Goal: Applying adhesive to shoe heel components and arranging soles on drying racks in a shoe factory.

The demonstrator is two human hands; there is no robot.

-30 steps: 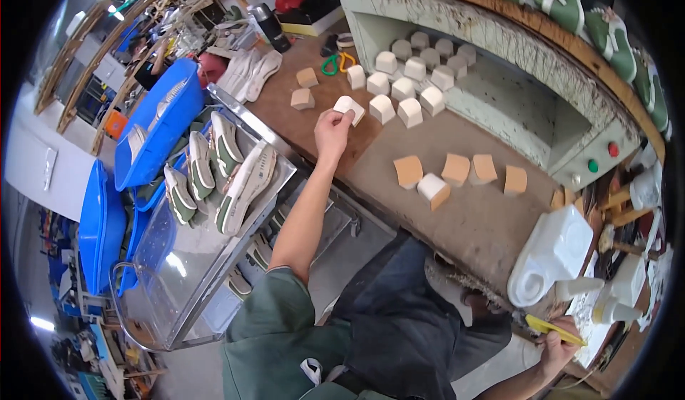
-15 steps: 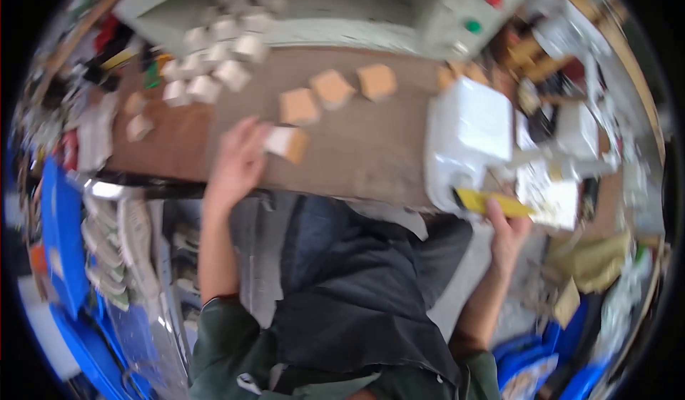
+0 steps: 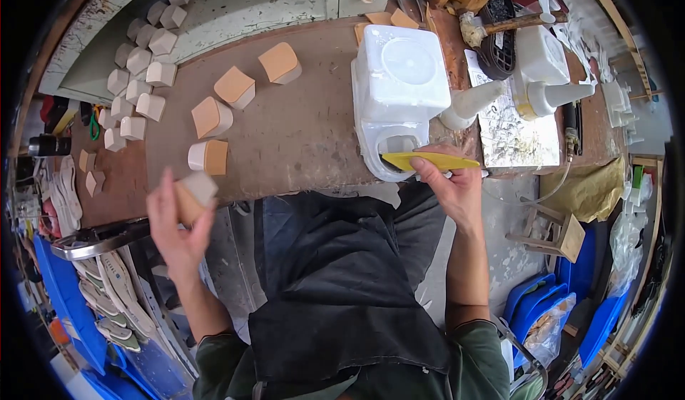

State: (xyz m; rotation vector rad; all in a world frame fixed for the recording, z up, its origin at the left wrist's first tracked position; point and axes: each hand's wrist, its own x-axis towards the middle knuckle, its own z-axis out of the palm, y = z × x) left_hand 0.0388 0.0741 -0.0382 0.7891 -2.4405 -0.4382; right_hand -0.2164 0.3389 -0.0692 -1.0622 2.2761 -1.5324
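My left hand [image 3: 178, 218] is closed round a heel block [image 3: 194, 194] with a tan face and a pale grey end, at the bench's front edge. Just beyond it stands another block [image 3: 208, 157], tan and white, and a short row of tan-topped heel blocks [image 3: 211, 117] runs off to the far right. A yellow-handled brush [image 3: 446, 161] is pinched in my right hand [image 3: 453, 182]. Its dark end points into the mouth of a white plastic container [image 3: 399, 75], and the tip is hard to make out.
Several white heel blocks [image 3: 138, 60] stand in rows at the back left. Right of the container are a white nozzle bottle [image 3: 549, 99], a hammer [image 3: 524, 23] and a stained sheet [image 3: 517, 132]. Shoe soles [image 3: 118, 286] lie below the bench's left side.
The view has turned to the right. My left hand has left the tan and white block on the bench and now holds another. The brush end has moved over the container's mouth.
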